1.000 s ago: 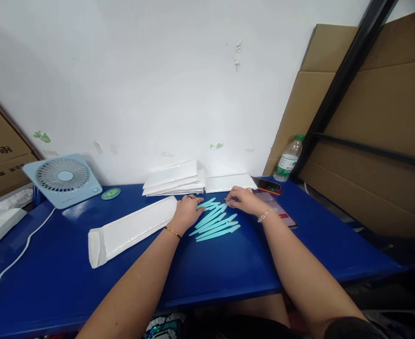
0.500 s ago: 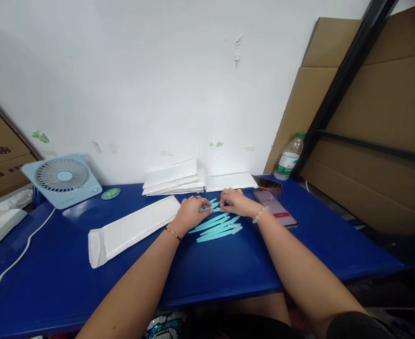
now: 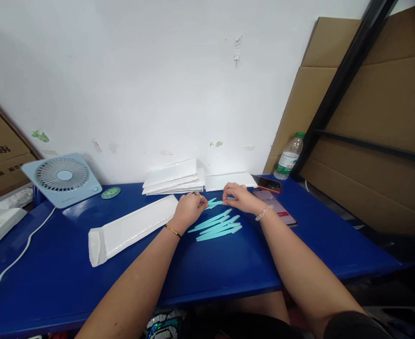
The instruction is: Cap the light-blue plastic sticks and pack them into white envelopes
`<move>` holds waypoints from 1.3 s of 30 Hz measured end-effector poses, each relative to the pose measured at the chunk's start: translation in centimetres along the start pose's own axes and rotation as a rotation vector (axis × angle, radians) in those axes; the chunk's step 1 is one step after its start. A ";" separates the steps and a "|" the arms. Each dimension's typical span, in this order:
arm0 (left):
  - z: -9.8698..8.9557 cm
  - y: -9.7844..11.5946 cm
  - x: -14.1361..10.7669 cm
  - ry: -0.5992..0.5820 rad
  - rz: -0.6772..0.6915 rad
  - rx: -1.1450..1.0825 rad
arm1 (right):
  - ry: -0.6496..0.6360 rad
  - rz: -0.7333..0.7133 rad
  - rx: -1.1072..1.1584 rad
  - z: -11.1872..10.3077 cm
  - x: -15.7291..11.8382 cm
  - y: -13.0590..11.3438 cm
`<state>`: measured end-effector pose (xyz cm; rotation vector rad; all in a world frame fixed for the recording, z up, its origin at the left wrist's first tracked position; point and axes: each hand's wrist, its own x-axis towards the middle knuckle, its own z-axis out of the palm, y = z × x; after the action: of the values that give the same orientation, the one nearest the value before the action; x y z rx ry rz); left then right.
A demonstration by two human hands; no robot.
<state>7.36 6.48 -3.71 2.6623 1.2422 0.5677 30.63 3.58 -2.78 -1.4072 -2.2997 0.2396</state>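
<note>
Clock reference: loose turquoise pieces (image 3: 216,228) at centre, 12 toward the wall (image 3: 140,84).

Left hand (image 3: 192,207): fingertips pinched on the left end of the held turquoise piece (image 3: 216,204). Right hand (image 3: 239,197): fingertips pinched on its right end. Held piece is knife-shaped, just past the loose group at 12; another overlaps it. Fingers hide both ends.

Surroundings: flat white padded mailer (image 3: 136,227) at 9, far end beside left hand. Mailer stack (image 3: 172,180) at 11; single mailer (image 3: 231,181) at 12 to 1. Orange-edged phone (image 3: 268,184) and larger lit phone (image 3: 280,209) at 2, the latter partly behind right wrist. Capped bottle (image 3: 288,160) at 1 to 2. Light-blue fan (image 3: 64,175) and green disc (image 3: 111,192) at 10; power strip (image 3: 2,228) and white cable (image 3: 25,247) at 9.

Surface: glossy blue desk (image 3: 214,278) against the scuffed white wall. Brown cardboard (image 3: 380,99) and a black metal post (image 3: 337,89) at 2; printed carton (image 3: 2,136) at 10.

Writing: bottle label green and white, characters too small to read. Carton characters dark, partly cut off. Lit phone shows a red button; its digits are blurred.
</note>
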 end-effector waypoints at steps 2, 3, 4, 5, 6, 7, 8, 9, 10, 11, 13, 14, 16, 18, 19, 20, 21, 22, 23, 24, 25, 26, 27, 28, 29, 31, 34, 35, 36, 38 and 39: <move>0.0 -0.4 0.0 -0.018 -0.060 0.016 | 0.001 0.052 -0.037 0.0 0.0 0.4; 0.0 -0.6 -0.1 -0.027 -0.084 0.024 | 0.002 0.080 -0.054 0.0 -0.1 0.7; 0.1 -0.8 -0.1 -0.030 -0.101 0.029 | 0.001 0.103 -0.069 -0.1 -0.2 0.9; 0.2 -1.0 -0.2 -0.026 -0.109 0.030 | -0.003 0.118 -0.078 -0.2 -0.2 1.0; 0.4 -1.2 -0.2 -0.021 -0.109 0.027 | -0.009 0.120 -0.076 -0.3 -0.3 1.1; 0.6 -1.3 -0.3 -0.021 -0.102 0.021 | -0.020 0.109 -0.065 -0.3 -0.4 1.0; 0.7 -1.4 -0.3 -0.028 -0.091 0.012 | -0.040 0.089 -0.050 -0.4 -0.5 0.9; 0.9 -1.4 -0.4 -0.044 -0.078 0.003 | -0.071 0.065 -0.035 -0.5 -0.6 0.8; 1.0 -1.4 -0.4 -0.062 -0.068 -0.003 | -0.109 0.045 -0.025 -0.5 -0.6 0.6; 1.1 -1.3 -0.4 -0.070 -0.064 -0.006 | -0.146 0.031 -0.023 -0.5 -0.6 0.4; 1.0 -1.1 -0.5 -0.047 -0.062 -0.010 | -0.203 0.025 -0.037 -0.3 -0.6 0.1; 0.9 -0.8 -0.5 -0.025 -0.057 -0.017 | -0.218 0.028 -0.043 -0.2 -0.5 0.0; 0.6 -0.2 -0.6 -0.010 -0.026 -0.045 | -0.225 0.027 -0.038 0.0 -0.4 -0.2; 0.3 0.4 -0.7 -0.053 0.030 -0.062 | -0.196 0.017 -0.022 0.1 -0.3 -0.4; 0.2 0.6 -0.8 -0.080 0.054 -0.058 | -0.172 0.011 -0.018 0.1 -0.3 -0.5; 0.2 0.7 -0.8 -0.101 0.071 -0.047 | -0.146 0.005 -0.019 0.1 -0.3 -0.5; 0.1 0.8 -0.8 -0.109 0.077 -0.030 | -0.121 0.002 -0.022 0.1 -0.3 -0.5; 0.1 0.8 -0.7 -0.105 0.074 -0.013 | -0.097 0.002 -0.026 0.1 -0.3 -0.5; 0.1 0.8 -0.7 -0.094 0.065 0.000 | -0.077 0.001 -0.026 0.0 -0.3 -0.6; 0.1 0.8 -0.7 -0.078 0.054 0.009 | -0.060 -0.002 -0.022 0.0 -0.3 -0.6; 0.0 0.7 -0.7 -0.066 0.050 0.016 | -0.041 -0.005 -0.016 0.0 -0.3 -0.6; 0.0 0.7 -0.6 -0.058 0.048 0.025 | -0.025 -0.009 -0.009 0.0 -0.3 -0.7; 0.0 0.7 -0.6 -0.058 0.046 0.033 | -0.013 -0.012 -0.004 -0.1 -0.3 -0.7; -0.1 0.6 -0.6 -0.063 0.043 0.041 | -0.008 -0.013 -0.002 -0.1 -0.3 -0.7; -0.1 0.6 -0.6 -0.069 0.033 0.052 | -0.007 -0.009 -0.004 -0.1 -0.3 -0.7; -0.2 0.4 -0.5 -0.075 -0.009 0.075 | -0.005 0.015 -0.015 -0.2 -0.3 -0.3; -0.2 -0.3 -0.4 -0.049 -0.081 0.102 | -0.001 0.077 -0.032 -0.2 -0.4 0.7; -0.1 -0.6 -0.4 -0.032 -0.096 0.106 | -0.002 0.097 -0.037 -0.2 -0.4 0.9; 0.0 -0.8 -0.4 -0.015 -0.102 0.104 | -0.005 0.111 -0.039 -0.1 -0.4 1.1; 0.3 -1.1 -0.5 0.009 -0.103 0.089 | -0.019 0.107 -0.029 -0.2 -0.5 1.1; 0.4 -1.1 -0.5 0.006 -0.099 0.078 | -0.035 0.089 -0.014 -0.2 -0.6 0.9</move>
<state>6.42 6.82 -4.59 2.6443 1.4169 0.5238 31.69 3.49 -3.12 -1.5258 -2.2735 0.2778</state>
